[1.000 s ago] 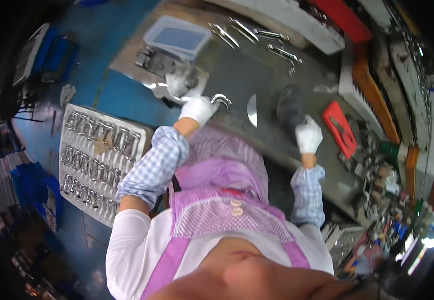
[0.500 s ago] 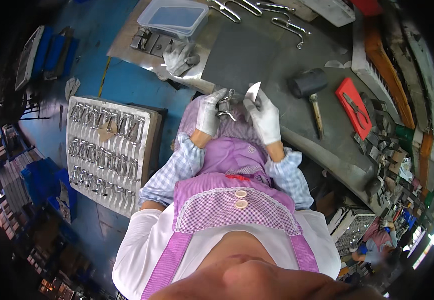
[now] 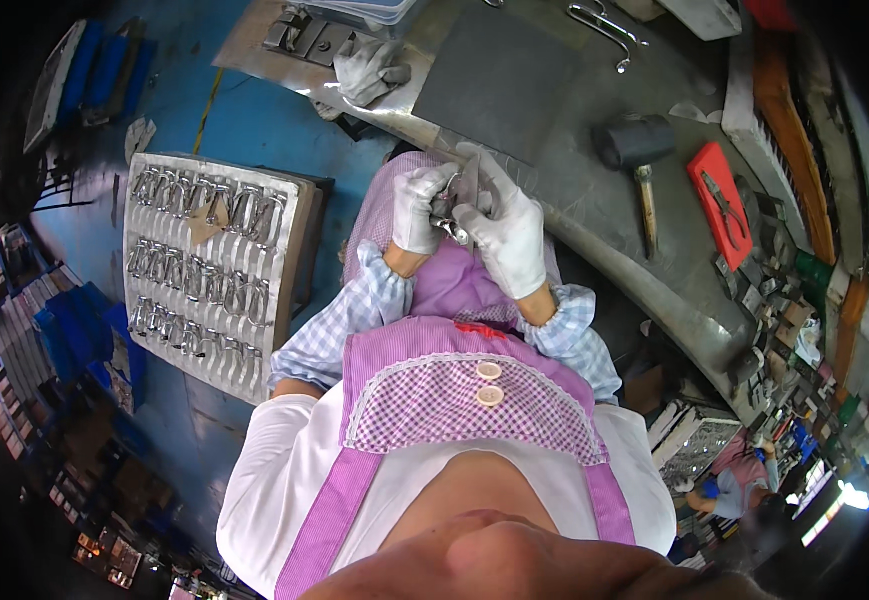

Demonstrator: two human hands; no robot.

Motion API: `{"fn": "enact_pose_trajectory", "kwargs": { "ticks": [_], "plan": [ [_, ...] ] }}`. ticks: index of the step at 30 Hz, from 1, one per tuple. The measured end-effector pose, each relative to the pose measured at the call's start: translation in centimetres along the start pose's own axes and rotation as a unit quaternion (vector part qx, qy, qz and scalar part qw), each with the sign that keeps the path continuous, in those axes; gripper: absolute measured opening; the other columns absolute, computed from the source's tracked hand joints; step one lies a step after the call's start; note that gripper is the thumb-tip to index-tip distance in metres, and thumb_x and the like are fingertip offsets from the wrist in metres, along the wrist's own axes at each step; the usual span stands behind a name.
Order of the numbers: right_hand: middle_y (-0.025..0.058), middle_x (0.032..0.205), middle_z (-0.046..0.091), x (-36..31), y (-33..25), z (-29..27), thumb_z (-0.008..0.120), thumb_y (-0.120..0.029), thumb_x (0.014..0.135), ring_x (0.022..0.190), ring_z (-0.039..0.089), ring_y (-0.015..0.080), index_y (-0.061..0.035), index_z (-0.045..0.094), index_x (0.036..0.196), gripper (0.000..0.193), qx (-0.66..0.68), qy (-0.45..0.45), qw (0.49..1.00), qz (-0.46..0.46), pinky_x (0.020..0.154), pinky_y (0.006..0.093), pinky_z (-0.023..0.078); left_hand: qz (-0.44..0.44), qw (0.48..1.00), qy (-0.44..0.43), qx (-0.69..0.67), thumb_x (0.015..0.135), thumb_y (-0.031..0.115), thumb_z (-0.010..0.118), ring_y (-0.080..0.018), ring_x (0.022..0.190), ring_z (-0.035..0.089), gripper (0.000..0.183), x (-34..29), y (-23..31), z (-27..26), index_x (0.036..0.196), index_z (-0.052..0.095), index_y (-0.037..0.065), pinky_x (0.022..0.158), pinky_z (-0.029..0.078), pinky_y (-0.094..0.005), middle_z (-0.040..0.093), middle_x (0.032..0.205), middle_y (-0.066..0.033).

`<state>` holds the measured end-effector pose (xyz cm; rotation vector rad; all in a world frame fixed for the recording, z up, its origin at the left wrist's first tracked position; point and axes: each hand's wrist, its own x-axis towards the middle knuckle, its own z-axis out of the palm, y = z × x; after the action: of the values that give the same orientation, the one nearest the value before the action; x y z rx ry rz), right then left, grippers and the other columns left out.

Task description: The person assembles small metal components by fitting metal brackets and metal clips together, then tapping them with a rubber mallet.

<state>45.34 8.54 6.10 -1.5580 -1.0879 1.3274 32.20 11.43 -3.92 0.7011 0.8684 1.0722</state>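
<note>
Metal piece (image 3: 453, 234) is held in the left grip (image 3: 416, 212), a blade (image 3: 468, 187) in the right grip (image 3: 510, 240). Right of both lies a mallet (image 3: 636, 142); left, a loaded rack (image 3: 276, 257).

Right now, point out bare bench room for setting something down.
The dark mat, right of the loose glove, is bare, and so is the grey bench between that mat and the mallet. It is crowded below the red tray, where small blocks cluster, and at upper left, around the glove and plastic box.
</note>
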Motion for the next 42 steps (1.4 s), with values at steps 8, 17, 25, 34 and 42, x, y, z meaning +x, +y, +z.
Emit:
{"fn": "enact_pose_trajectory", "kwargs": {
  "ticks": [8,17,25,34,42],
  "plan": [
    [0.0171,0.098,0.070,8.2,4.8,-3.6,0.059,-0.028,0.087,0.085,0.067,0.0375,-0.0158,0.065,0.120,0.036,-0.584,0.101,0.798,-0.113,0.075,0.0464,0.054,-0.115,0.977,0.010,0.177,0.089,0.040,0.068,-0.0112,0.066,0.064,0.038,-1.8,6.8,-5.5,0.086,0.071,0.002,0.052,0.047,-0.0247,0.067,0.074,-0.0050],
    [0.0103,0.126,0.063,19.9,1.1,-19.6,0.058,-0.031,0.091,0.104,0.065,0.0330,-0.0239,0.046,0.142,0.053,-0.736,0.269,0.619,-0.050,0.085,0.0470,0.051,-0.199,0.760,0.433,0.442,0.087,0.035,0.070,-0.0105,0.077,0.065,0.042,-26.0,20.7,-28.5,0.115,0.069,0.003,0.069,0.052,-0.0261,0.072,0.092,-0.0079],
    [0.0129,0.110,0.069,29.4,8.1,-29.4,0.060,-0.040,0.093,0.097,0.066,0.0310,-0.0105,0.067,0.118,0.039,-0.584,0.237,0.770,-0.096,0.082,0.0402,0.048,-0.158,0.756,0.419,0.478,0.086,0.025,0.069,-0.0202,0.103,0.065,0.042,-39.3,17.1,-46.0,0.121,0.065,0.002,0.090,0.048,-0.0292,0.069,0.115,-0.0130],
    [0.0079,0.096,0.074,21.6,4.0,-24.6,0.060,-0.048,0.091,0.081,0.070,0.0211,-0.0093,0.071,0.113,0.045,-0.498,0.255,0.826,-0.068,0.073,0.0347,0.051,-0.078,0.753,0.531,0.381,0.086,0.004,0.066,-0.0094,0.087,0.062,0.026,-39.5,15.6,-45.5,0.112,0.070,0.001,0.075,0.050,-0.0238,0.071,0.104,-0.0031],
    [0.0093,0.090,0.074,15.8,0.5,-21.9,0.061,-0.039,0.093,0.078,0.070,0.0186,-0.0043,0.070,0.113,0.041,-0.371,0.301,0.876,-0.070,0.072,0.0313,0.053,-0.092,0.715,0.462,0.517,0.078,0.007,0.073,-0.0209,0.100,0.066,0.020,-36.6,10.6,-47.8,0.097,0.075,0.003,0.084,0.051,-0.0289,0.070,0.115,-0.0073]
  ]
}}
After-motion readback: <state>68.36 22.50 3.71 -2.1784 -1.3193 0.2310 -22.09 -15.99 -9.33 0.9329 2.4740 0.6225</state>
